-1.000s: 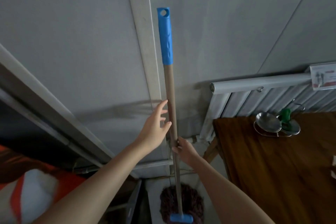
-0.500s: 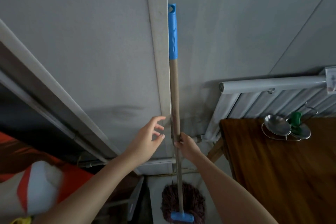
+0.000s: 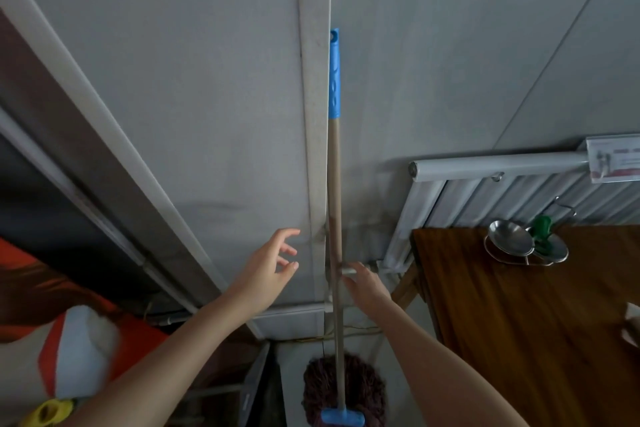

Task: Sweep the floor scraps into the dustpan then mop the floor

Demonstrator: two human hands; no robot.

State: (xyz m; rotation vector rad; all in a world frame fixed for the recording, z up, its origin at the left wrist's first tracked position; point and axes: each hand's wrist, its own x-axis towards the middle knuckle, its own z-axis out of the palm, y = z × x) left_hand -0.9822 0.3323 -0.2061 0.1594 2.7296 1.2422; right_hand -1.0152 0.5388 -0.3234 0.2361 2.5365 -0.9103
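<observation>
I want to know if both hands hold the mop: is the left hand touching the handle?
Apart. The head view shows a strip of wall between the open left hand and the mop handle.

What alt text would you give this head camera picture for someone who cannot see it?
A mop stands upright against a grey wall, its dark head at the bottom. The right hand is at the shaft, grip unclear; the left hand hovers open beside it, not touching. A wooden table stands at right.
</observation>
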